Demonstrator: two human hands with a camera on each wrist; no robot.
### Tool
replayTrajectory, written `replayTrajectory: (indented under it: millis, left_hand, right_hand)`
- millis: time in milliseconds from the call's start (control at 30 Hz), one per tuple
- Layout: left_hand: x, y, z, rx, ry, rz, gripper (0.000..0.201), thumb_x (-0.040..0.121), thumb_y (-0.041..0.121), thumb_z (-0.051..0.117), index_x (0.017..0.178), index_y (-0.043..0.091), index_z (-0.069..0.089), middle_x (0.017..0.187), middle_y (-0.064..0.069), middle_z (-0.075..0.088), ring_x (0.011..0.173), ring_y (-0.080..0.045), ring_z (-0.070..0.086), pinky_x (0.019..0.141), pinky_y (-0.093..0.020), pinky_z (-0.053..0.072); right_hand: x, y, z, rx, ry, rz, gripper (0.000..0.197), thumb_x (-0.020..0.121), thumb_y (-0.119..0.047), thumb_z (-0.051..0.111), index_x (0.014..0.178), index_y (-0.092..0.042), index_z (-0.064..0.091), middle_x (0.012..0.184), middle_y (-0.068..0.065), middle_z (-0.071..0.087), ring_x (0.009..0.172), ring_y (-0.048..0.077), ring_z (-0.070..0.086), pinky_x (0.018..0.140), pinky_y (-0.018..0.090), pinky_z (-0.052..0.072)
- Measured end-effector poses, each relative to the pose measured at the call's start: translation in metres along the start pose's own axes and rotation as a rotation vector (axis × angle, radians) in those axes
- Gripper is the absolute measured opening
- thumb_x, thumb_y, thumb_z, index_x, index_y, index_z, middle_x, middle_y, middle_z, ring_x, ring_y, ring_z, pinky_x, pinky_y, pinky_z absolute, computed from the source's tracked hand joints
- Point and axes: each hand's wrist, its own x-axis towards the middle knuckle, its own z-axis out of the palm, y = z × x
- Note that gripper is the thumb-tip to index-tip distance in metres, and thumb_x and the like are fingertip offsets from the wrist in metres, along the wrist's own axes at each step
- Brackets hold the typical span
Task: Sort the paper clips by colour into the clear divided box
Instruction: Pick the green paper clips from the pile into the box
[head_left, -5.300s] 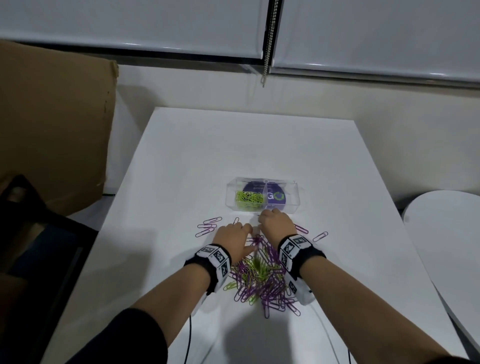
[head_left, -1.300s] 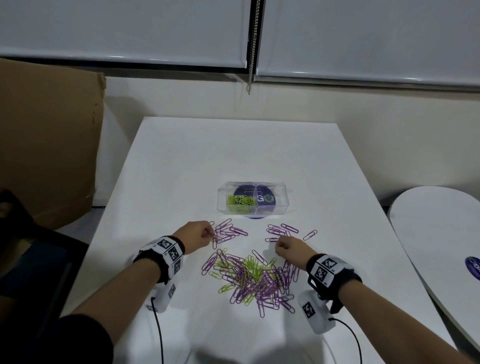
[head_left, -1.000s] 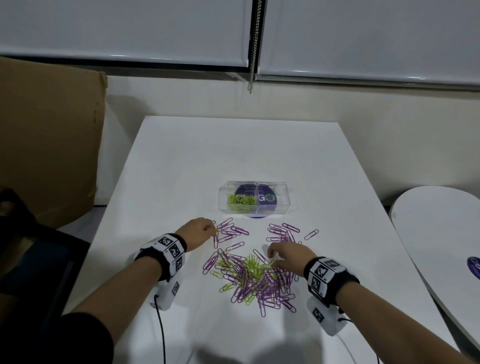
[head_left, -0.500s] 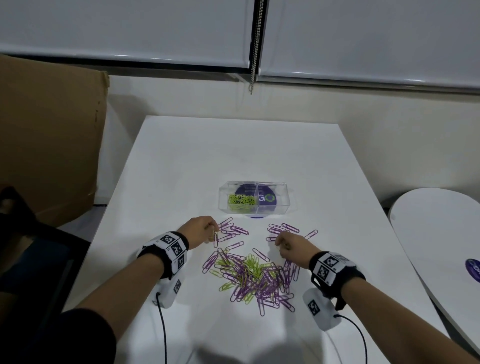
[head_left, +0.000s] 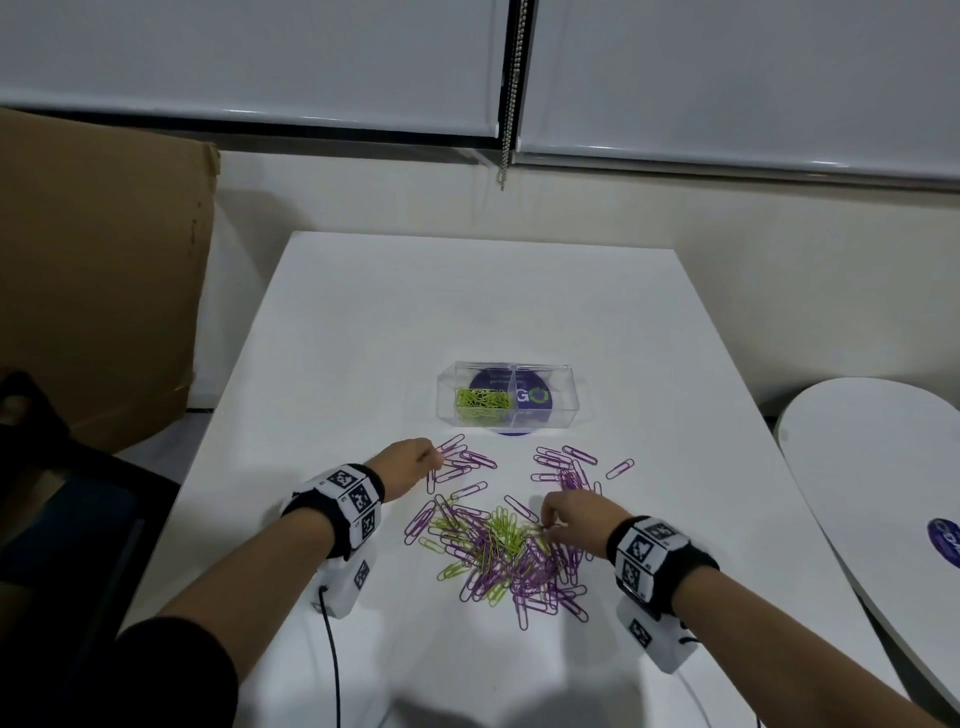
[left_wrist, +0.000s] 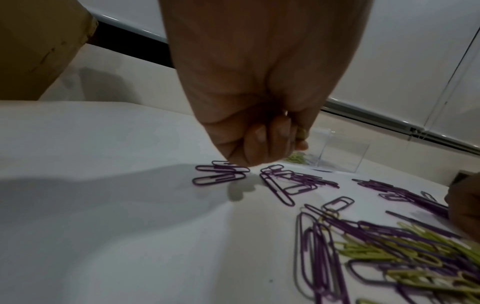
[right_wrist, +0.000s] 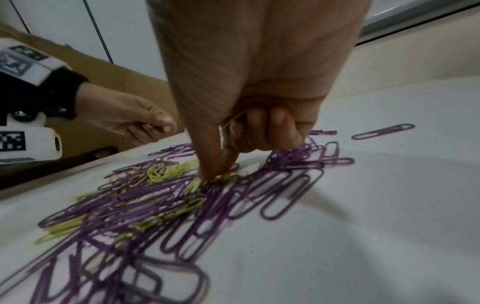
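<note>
A clear divided box (head_left: 558, 410) stands mid-table, with green clips (head_left: 480, 402) in its left compartment; the right one shows no clips. In front lies a mixed pile of purple and green clips (head_left: 498, 553). Purple clips lie in two loose groups, left (head_left: 462, 462) and right (head_left: 563, 465). My left hand (head_left: 415, 460) hovers by the left group, its fingers (left_wrist: 262, 142) curled and pinching a greenish clip (right_wrist: 149, 125). My right hand (head_left: 563, 517) reaches into the pile; thumb and forefinger pinch a green clip (right_wrist: 228, 175), and another sits in the curled fingers (right_wrist: 259, 131).
A brown cardboard sheet (head_left: 93, 286) leans at the left, with a dark chair (head_left: 52, 493) below it. A second white round table (head_left: 883, 467) stands at the right. The white table (head_left: 467, 312) reaches back to the wall under the blinds.
My right hand has moved from the right purple group back down into the mixed pile. The left hand has stayed by the left purple group.
</note>
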Motion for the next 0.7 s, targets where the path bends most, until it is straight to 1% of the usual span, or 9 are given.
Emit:
replayTrajectory:
  millis: [133,233,300,367,433,500,567,600,700]
  left_hand:
    - [-0.002,-0.002,0.003,-0.163,-0.064,-0.06,0.02,0.099,0.012,0.037,0.089,0.011,0.054,0.064,0.001,0.049,0.05,-0.009,0.043,0.045,-0.017,0.035]
    - [-0.003,-0.001,0.003,-0.216,-0.077,-0.069,0.02,0.1,0.008,0.033,0.104,0.008,0.052,0.063,-0.003,0.054,0.047,-0.012,0.049,0.048,-0.023,0.039]
    - [-0.003,0.0,0.003,-0.188,-0.041,-0.048,0.025,0.1,0.008,0.03,0.119,0.01,0.047,0.068,-0.008,0.053,0.056,-0.019,0.048,0.051,-0.022,0.036]
    - [0.0,0.0,0.004,-0.17,0.01,-0.019,0.034,0.099,0.006,0.03,0.132,0.01,0.038,0.086,-0.021,0.057,0.065,-0.025,0.049,0.053,-0.019,0.034]
    - [0.004,-0.001,0.005,-0.178,0.006,0.011,0.032,0.097,0.002,0.028,0.127,0.009,0.037,0.08,-0.014,0.052,0.06,-0.017,0.042,0.053,-0.018,0.033]
    - [0.007,-0.001,0.006,-0.224,-0.027,-0.006,0.028,0.095,-0.001,0.024,0.104,0.012,0.047,0.07,-0.002,0.043,0.057,-0.015,0.038,0.053,-0.02,0.033]
    - [0.01,-0.002,0.008,-0.195,-0.042,-0.007,0.035,0.096,0.001,0.025,0.085,0.018,0.053,0.07,0.001,0.045,0.061,-0.016,0.041,0.058,-0.023,0.033]
    - [0.01,-0.001,0.01,-0.135,-0.043,0.008,0.034,0.097,0.003,0.027,0.086,0.018,0.055,0.075,0.002,0.049,0.067,-0.016,0.043,0.063,-0.024,0.035]
    - [0.007,0.002,0.012,0.051,-0.029,0.049,0.028,0.101,0.016,0.031,0.116,0.009,0.054,0.106,-0.005,0.059,0.089,-0.017,0.048,0.079,-0.026,0.037]
  right_hand:
    - [0.006,-0.002,0.001,0.063,0.005,0.028,0.024,0.091,-0.019,0.055,0.108,-0.003,0.06,0.116,0.014,0.063,0.108,0.026,0.057,0.086,0.029,0.043]
    - [0.005,-0.003,-0.004,0.126,0.015,0.031,0.022,0.089,-0.018,0.057,0.104,-0.003,0.063,0.113,0.013,0.064,0.097,0.023,0.057,0.08,0.025,0.039]
    - [0.006,-0.001,-0.008,0.177,0.057,0.032,0.013,0.089,-0.018,0.057,0.094,-0.008,0.064,0.105,0.011,0.065,0.086,0.017,0.051,0.075,0.022,0.037]
    - [0.007,0.004,-0.013,0.275,0.115,0.046,0.011,0.09,-0.019,0.054,0.08,-0.015,0.056,0.088,0.007,0.061,0.076,0.016,0.05,0.069,0.023,0.038]
    - [0.007,0.008,-0.015,0.477,0.161,0.082,0.024,0.091,-0.013,0.047,0.067,-0.016,0.048,0.069,0.002,0.051,0.057,0.01,0.046,0.053,0.018,0.036]
    - [0.003,0.01,-0.017,0.654,0.161,0.121,0.033,0.091,-0.006,0.04,0.06,-0.014,0.039,0.057,0.002,0.038,0.036,0.003,0.034,0.037,0.013,0.026]
    - [0.002,0.012,-0.015,0.613,0.15,0.122,0.038,0.093,-0.009,0.041,0.056,-0.015,0.039,0.054,0.001,0.036,0.035,0.003,0.031,0.037,0.014,0.025]
    - [0.003,0.014,-0.013,0.546,0.154,0.121,0.04,0.095,-0.015,0.044,0.055,-0.016,0.041,0.054,-0.001,0.04,0.04,0.005,0.035,0.042,0.016,0.027]
    - [0.009,0.02,-0.011,0.352,0.217,0.173,0.044,0.093,-0.031,0.05,0.053,-0.017,0.04,0.055,-0.003,0.044,0.052,0.013,0.041,0.052,0.024,0.031]
